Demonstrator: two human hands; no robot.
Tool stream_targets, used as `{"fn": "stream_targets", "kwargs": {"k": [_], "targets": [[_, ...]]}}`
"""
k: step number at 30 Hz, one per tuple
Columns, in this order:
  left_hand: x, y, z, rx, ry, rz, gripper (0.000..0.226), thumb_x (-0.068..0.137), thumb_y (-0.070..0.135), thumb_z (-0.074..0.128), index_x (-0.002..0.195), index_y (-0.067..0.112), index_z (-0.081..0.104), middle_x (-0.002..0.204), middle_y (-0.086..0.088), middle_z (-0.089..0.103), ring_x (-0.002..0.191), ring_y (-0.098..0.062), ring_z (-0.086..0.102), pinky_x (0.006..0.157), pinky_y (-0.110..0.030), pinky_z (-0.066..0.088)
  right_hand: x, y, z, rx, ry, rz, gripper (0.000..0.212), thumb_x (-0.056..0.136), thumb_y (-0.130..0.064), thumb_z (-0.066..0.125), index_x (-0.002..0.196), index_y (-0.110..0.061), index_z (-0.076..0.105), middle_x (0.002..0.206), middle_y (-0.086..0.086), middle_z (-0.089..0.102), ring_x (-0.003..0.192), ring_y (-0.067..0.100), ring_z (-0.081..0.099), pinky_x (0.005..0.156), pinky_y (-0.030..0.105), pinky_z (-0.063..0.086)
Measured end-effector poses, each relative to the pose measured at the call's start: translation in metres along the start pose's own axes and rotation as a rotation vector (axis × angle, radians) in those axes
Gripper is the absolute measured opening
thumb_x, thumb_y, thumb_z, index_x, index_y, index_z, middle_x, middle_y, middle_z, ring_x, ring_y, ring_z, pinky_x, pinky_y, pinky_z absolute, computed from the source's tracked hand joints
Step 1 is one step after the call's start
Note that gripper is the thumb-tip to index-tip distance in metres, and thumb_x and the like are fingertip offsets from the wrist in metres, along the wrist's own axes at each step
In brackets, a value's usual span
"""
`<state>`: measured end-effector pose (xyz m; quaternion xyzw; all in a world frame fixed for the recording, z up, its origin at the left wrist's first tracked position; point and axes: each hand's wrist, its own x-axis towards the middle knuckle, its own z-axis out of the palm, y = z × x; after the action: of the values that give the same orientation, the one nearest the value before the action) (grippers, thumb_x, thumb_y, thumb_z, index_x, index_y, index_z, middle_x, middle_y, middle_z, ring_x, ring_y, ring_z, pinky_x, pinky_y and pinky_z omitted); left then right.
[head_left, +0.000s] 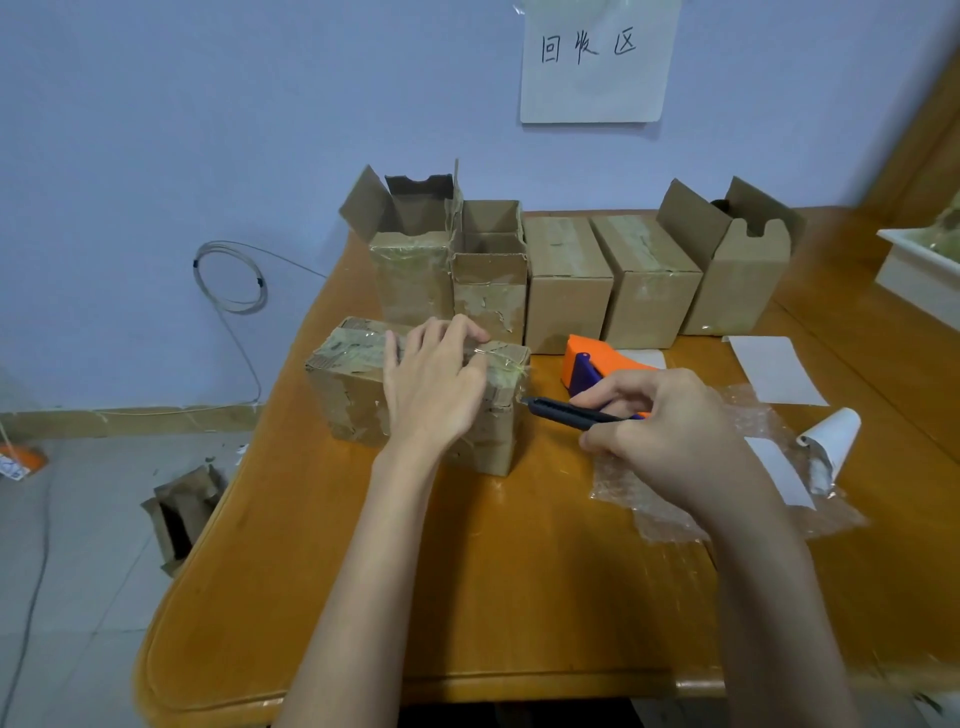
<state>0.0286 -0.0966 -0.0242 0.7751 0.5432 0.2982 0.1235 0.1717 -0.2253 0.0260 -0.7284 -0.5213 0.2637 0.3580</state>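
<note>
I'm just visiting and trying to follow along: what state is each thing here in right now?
Front box, taped shut, lying flat.
Left grip, open, resting on front box.
Right grip, holding cutter.
Cutter, tip at front box's right end.
Two left back boxes, open.
Two middle back boxes, taped shut.
Right back box, open.
Floor box, open.
Bubble wrap, spread flat.

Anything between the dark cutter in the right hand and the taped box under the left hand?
Nothing visible. The right hand holds the cutter with its tip at the right end of the taped box. The left hand rests on the box's top, and the orange tape dispenser lies behind, off that line.
</note>
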Motion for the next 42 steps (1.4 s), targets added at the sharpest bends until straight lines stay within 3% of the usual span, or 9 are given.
{"fn": "stream_targets", "kwargs": {"k": [5, 11, 15, 19, 28, 31, 36, 40, 42], "targets": [[-0.008, 0.002, 0.001, -0.193, 0.263, -0.007, 0.027, 0.085, 0.018, 0.060, 0.109, 0.029, 0.061, 0.141, 0.009, 0.047, 0.142, -0.011, 0.026, 0.119, -0.041, 0.014, 0.003, 0.014, -0.007, 0.031, 0.197, -0.012, 0.023, 0.086, -0.007, 0.067, 0.100, -0.023, 0.060, 0.079, 0.000, 0.063, 0.068, 0.009, 0.055, 0.050, 0.018, 0.037], [-0.022, 0.002, 0.010, -0.152, 0.684, 0.017, 0.021, 0.074, 0.012, 0.057, 0.093, 0.017, 0.063, 0.102, 0.001, 0.051, 0.106, -0.020, 0.046, 0.103, -0.036, 0.030, 0.024, 0.037, 0.052, -0.096, 0.125, 0.000, 0.033, 0.093, -0.008, 0.056, 0.113, -0.032, 0.044, 0.109, 0.005, 0.053, 0.095, 0.021, 0.057, 0.076, 0.034, 0.053], [-0.019, -0.012, 0.007, -0.203, 0.761, -0.318, 0.049, 0.068, 0.015, 0.064, 0.116, 0.015, 0.052, 0.125, -0.009, 0.043, 0.119, -0.025, 0.038, 0.101, -0.041, 0.033, 0.026, 0.044, 0.074, -0.146, 0.167, 0.046, 0.036, 0.093, -0.010, 0.057, 0.120, -0.026, 0.041, 0.116, 0.003, 0.046, 0.104, 0.021, 0.054, 0.083, 0.033, 0.051], [-0.013, -0.027, 0.003, -0.405, 0.675, -0.526, 0.076, 0.073, 0.030, 0.078, 0.134, 0.010, 0.037, 0.136, -0.013, 0.034, 0.121, -0.028, 0.034, 0.097, -0.035, 0.032, 0.026, 0.049, 0.086, -0.277, 0.141, 0.110, 0.040, 0.093, -0.008, 0.056, 0.126, -0.021, 0.038, 0.124, 0.006, 0.036, 0.110, 0.024, 0.050, 0.085, 0.031, 0.052], [-0.002, -0.058, -0.014, -0.891, 0.381, -0.424, 0.083, 0.075, 0.011, 0.080, 0.140, 0.021, 0.029, 0.141, -0.002, 0.040, 0.129, -0.015, 0.043, 0.110, -0.040, 0.039, 0.029, 0.050, 0.097, -0.503, 0.096, 0.153, 0.047, 0.091, -0.013, 0.058, 0.131, -0.020, 0.034, 0.127, 0.008, 0.037, 0.119, 0.027, 0.044, 0.100, 0.039, 0.044], [0.001, -0.062, -0.024, -1.036, 0.217, -0.421, 0.078, 0.081, 0.002, 0.072, 0.144, 0.021, 0.031, 0.148, 0.000, 0.039, 0.124, -0.009, 0.047, 0.092, -0.023, 0.047, 0.029, 0.051, 0.099, -0.583, 0.110, 0.173, 0.043, 0.093, -0.015, 0.056, 0.131, -0.018, 0.036, 0.130, 0.008, 0.040, 0.123, 0.027, 0.043, 0.102, 0.038, 0.042], [0.007, -0.052, -0.027, -0.865, 0.095, -0.406, 0.070, 0.087, 0.011, 0.065, 0.146, 0.022, 0.028, 0.135, 0.010, 0.042, 0.099, 0.002, 0.049, 0.069, -0.012, 0.039, 0.031, 0.052, 0.101, -0.605, 0.114, 0.185, 0.041, 0.093, -0.018, 0.055, 0.131, -0.018, 0.037, 0.132, 0.007, 0.042, 0.125, 0.026, 0.042, 0.103, 0.037, 0.042], [0.007, -0.045, -0.029, -0.712, 0.112, -0.385, 0.081, 0.077, 0.021, 0.073, 0.144, 0.025, 0.027, 0.147, 0.001, 0.028, 0.126, -0.017, 0.044, 0.102, -0.036, 0.045, 0.032, 0.053, 0.102, -0.607, 0.099, 0.192, 0.046, 0.093, -0.021, 0.058, 0.134, -0.018, 0.036, 0.136, 0.007, 0.042, 0.129, 0.026, 0.040, 0.104, 0.037, 0.043], [0.006, -0.042, -0.032, -0.676, 0.145, -0.413, 0.070, 0.081, 0.015, 0.071, 0.140, 0.022, 0.034, 0.144, -0.003, 0.025, 0.114, -0.012, 0.044, 0.101, -0.034, 0.044, 0.033, 0.052, 0.101, -0.598, 0.096, 0.196, 0.048, 0.093, -0.023, 0.058, 0.135, -0.018, 0.036, 0.137, 0.007, 0.041, 0.130, 0.026, 0.038, 0.103, 0.037, 0.043]]}}
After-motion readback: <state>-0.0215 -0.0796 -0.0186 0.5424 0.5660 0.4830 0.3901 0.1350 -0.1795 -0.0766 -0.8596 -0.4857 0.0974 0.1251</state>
